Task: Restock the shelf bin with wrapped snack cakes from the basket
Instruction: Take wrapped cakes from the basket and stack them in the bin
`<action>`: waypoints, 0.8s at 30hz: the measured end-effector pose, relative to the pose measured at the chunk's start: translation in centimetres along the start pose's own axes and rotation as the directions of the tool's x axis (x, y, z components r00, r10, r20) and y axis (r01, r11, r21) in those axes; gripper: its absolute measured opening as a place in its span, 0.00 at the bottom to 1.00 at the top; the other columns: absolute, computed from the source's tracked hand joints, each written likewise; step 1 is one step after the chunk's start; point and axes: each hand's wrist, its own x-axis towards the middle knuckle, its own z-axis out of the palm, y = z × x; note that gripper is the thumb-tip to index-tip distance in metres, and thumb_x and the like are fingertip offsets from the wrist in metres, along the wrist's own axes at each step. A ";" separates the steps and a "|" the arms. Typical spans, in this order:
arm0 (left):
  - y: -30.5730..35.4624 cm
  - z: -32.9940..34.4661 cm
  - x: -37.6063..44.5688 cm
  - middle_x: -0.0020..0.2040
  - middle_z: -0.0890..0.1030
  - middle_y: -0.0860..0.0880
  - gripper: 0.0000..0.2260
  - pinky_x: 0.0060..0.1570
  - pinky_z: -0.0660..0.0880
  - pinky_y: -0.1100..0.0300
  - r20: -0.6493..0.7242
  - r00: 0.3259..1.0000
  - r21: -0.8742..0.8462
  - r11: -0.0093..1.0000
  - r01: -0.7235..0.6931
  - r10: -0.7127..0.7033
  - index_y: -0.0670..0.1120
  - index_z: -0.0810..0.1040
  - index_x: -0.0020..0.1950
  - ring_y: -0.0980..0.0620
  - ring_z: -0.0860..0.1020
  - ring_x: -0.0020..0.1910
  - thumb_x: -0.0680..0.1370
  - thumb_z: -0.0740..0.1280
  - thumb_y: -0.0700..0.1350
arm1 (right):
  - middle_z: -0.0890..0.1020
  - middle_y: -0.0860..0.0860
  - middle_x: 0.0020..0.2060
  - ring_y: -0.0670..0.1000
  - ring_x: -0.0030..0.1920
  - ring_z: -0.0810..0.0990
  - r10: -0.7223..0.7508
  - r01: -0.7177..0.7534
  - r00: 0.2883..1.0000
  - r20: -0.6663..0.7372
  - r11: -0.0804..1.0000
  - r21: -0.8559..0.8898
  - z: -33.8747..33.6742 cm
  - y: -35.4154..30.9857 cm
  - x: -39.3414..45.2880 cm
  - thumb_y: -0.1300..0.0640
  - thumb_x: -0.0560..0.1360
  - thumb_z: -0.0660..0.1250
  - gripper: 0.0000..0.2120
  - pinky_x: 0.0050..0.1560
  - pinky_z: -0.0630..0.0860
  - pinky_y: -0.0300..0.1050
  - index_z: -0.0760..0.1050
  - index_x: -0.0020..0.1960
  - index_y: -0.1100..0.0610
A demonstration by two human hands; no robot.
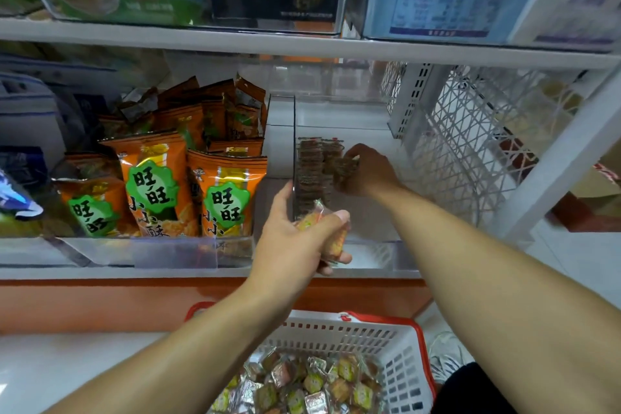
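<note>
1. I see a white store shelf [302,50] with an orange strip along its lower front edge; clear bins sit side by side on it, and more packaged goods fill the shelf above.
2. On the left, orange snack bags [161,178] with green labels stand packed in their own bin.
3. The clear shelf bin [369,245] on the right is mostly bare, with wrapped snack cakes [311,171] stacked in rows against its left wall (they look brown through the plastic).
4. White wire mesh [470,144] closes the shelf's right end, with pale floor beyond.
5. Below, a white basket [396,346] with a red rim holds a loose heap of cakes in clear and silver wrappers.
6. My right hand [366,171] reaches deep into the bin, its fingers [353,156] curled at the top of the stacked rows; I cannot tell whether they pinch a cake or only press on it.
7. My left hand [299,245] hovers at the bin's front, fingers closed around a few wrapped cakes [311,220], the thumb pressing on top.
</note>
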 end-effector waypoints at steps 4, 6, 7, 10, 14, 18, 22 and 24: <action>-0.2 0.0 0.3 0.48 0.88 0.46 0.31 0.26 0.74 0.60 -0.003 1.000 -0.006 1.000 0.015 -0.015 0.68 0.60 0.67 0.44 0.85 0.34 0.76 0.75 0.45 | 0.81 0.57 0.61 0.57 0.62 0.80 0.091 -0.090 0.996 0.001 0.980 0.177 1.3 0.0 1.8 0.58 0.69 0.77 0.24 0.64 0.76 0.50 0.77 0.64 0.56; -0.4 -0.2 0.3 0.48 0.88 0.46 0.30 0.27 0.75 0.60 0.007 1.000 -0.001 1.000 0.011 -0.011 0.69 0.61 0.65 0.44 0.86 0.34 0.76 0.74 0.45 | 0.76 0.57 0.67 0.57 0.66 0.76 0.127 -0.123 0.992 0.000 0.962 0.244 1.5 -0.3 2.1 0.58 0.72 0.75 0.32 0.68 0.72 0.49 0.69 0.73 0.56; -0.4 -0.3 0.3 0.49 0.88 0.46 0.29 0.28 0.75 0.60 0.013 1.000 -0.003 1.000 0.012 -0.012 0.70 0.62 0.64 0.44 0.86 0.34 0.76 0.74 0.45 | 0.74 0.58 0.70 0.58 0.68 0.74 0.143 -0.138 0.990 0.001 0.952 0.272 1.6 -0.5 2.2 0.60 0.73 0.72 0.34 0.69 0.71 0.49 0.64 0.76 0.56; -0.3 -0.3 0.4 0.51 0.87 0.45 0.29 0.28 0.75 0.60 0.019 1.000 -0.016 1.000 0.021 -0.021 0.69 0.63 0.64 0.43 0.86 0.35 0.76 0.76 0.46 | 0.70 0.59 0.73 0.59 0.71 0.71 0.186 -0.174 0.982 -0.019 0.946 0.272 1.9 -0.5 2.4 0.62 0.77 0.67 0.36 0.71 0.69 0.48 0.55 0.81 0.55; -0.2 -0.3 0.4 0.53 0.86 0.44 0.27 0.29 0.75 0.59 0.016 1.000 -0.044 0.999 0.018 -0.017 0.72 0.66 0.58 0.42 0.86 0.36 0.72 0.76 0.48 | 0.66 0.58 0.76 0.58 0.75 0.65 0.162 -0.165 0.986 0.035 0.959 0.232 2.0 -0.7 1.9 0.59 0.75 0.72 0.39 0.74 0.64 0.48 0.57 0.79 0.60; -0.1 -0.4 0.4 0.51 0.87 0.44 0.27 0.28 0.75 0.59 0.027 0.999 -0.036 0.999 0.025 -0.024 0.69 0.65 0.61 0.43 0.86 0.35 0.77 0.75 0.44 | 0.65 0.57 0.77 0.58 0.75 0.65 0.131 -0.142 0.990 0.060 0.964 0.227 2.1 -0.7 2.0 0.60 0.75 0.71 0.38 0.74 0.64 0.49 0.57 0.80 0.59; 0.2 -0.5 0.2 0.53 0.87 0.45 0.25 0.27 0.77 0.59 0.030 0.999 -0.048 0.999 0.026 -0.025 0.67 0.65 0.62 0.43 0.86 0.36 0.76 0.76 0.48 | 0.62 0.56 0.78 0.57 0.76 0.64 0.124 -0.137 0.990 0.071 0.964 0.228 1.9 -0.6 2.1 0.60 0.76 0.70 0.40 0.75 0.64 0.51 0.51 0.82 0.56; 0.5 -0.6 0.0 0.50 0.88 0.48 0.31 0.27 0.78 0.59 0.033 0.999 -0.066 0.997 0.035 -0.033 0.63 0.62 0.69 0.42 0.86 0.37 0.72 0.76 0.55 | 0.62 0.55 0.78 0.56 0.77 0.63 0.101 -0.109 0.994 0.047 0.973 0.203 1.4 -0.8 2.0 0.60 0.75 0.72 0.41 0.75 0.63 0.48 0.53 0.81 0.56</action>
